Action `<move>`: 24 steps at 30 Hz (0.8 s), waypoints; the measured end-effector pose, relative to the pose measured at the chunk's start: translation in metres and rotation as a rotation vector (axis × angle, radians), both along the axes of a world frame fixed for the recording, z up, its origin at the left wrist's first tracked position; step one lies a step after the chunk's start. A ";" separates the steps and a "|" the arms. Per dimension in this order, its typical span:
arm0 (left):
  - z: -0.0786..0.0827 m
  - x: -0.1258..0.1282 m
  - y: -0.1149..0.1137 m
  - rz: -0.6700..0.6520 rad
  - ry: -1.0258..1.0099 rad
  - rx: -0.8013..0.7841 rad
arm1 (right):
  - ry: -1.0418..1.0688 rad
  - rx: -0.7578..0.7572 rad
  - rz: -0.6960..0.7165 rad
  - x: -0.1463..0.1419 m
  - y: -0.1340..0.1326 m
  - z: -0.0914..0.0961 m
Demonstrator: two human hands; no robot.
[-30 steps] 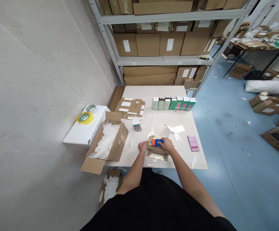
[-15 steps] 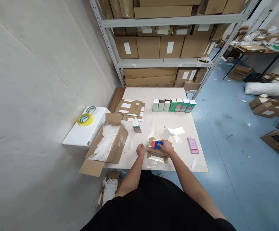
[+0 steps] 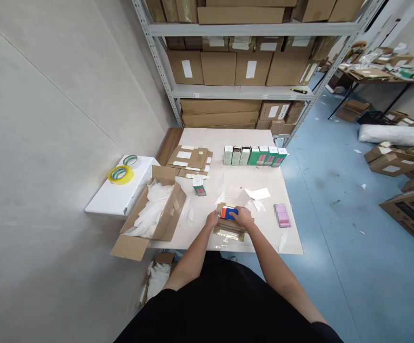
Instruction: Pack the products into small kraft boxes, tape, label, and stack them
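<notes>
A small flat cardboard box (image 3: 228, 226) lies near the front edge of the pale table (image 3: 235, 183). On top of it sits a blue and red tape dispenser (image 3: 229, 213). My right hand (image 3: 244, 216) is closed on the dispenser from the right. My left hand (image 3: 212, 219) rests with curled fingers against the box's left end. A strip of clear tape (image 3: 228, 235) shines along the box's near side.
A row of green and white cartons (image 3: 253, 156) stands at the back, one lone carton (image 3: 199, 186) nearer. Flattened cardboard (image 3: 189, 159) lies back left. An open box of white bags (image 3: 153, 212) overhangs the left edge. Tape rolls (image 3: 120, 174) sit on a white side shelf. Shelving with boxes (image 3: 235, 66) stands behind.
My left hand drew away from the box half a second ago and has now come back against its left end. The right hand stays on the dispenser.
</notes>
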State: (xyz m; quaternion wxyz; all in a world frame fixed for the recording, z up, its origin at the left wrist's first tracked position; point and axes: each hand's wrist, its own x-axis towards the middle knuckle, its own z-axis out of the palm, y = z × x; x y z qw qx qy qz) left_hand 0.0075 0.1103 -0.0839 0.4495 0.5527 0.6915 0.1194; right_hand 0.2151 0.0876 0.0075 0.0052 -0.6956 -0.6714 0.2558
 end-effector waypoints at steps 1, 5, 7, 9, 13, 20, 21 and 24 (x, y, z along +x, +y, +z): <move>-0.001 -0.002 0.002 0.002 -0.014 -0.019 | 0.002 -0.002 0.002 0.000 0.000 0.000; -0.004 -0.006 0.009 0.026 -0.063 -0.052 | 0.008 -0.014 0.014 0.001 0.000 0.000; -0.007 -0.005 0.008 0.030 -0.091 -0.045 | 0.007 -0.012 0.013 0.001 0.000 -0.001; -0.012 -0.003 0.005 0.021 -0.155 -0.043 | -0.005 -0.013 0.006 0.000 0.000 -0.001; -0.025 -0.001 0.001 0.025 -0.281 -0.047 | -0.031 -0.043 -0.003 -0.003 0.002 -0.002; -0.032 0.001 0.005 0.079 -0.329 -0.065 | -0.048 -0.102 -0.065 -0.009 0.009 0.000; -0.031 0.002 0.005 0.093 -0.313 -0.072 | -0.041 -0.107 -0.073 -0.010 0.011 0.000; -0.027 0.004 0.005 0.076 -0.205 -0.031 | -0.018 -0.124 -0.099 -0.010 0.015 0.003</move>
